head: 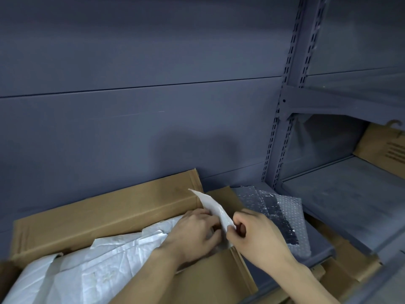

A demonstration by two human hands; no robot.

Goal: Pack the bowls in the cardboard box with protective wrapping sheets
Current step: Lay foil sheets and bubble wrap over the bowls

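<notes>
Now your left hand [195,232] and right hand [256,234] meet at the right end of the open cardboard box [105,213], both pinching one white wrapping sheet [215,210] whose corner stands up. More white sheets [94,266] fill the box; bowls aren't visible. Bubble wrap [276,216] lies just right on a grey shelf [355,198], against a grey wall.

Bare hands [198,231], sleeveless forearms
</notes>
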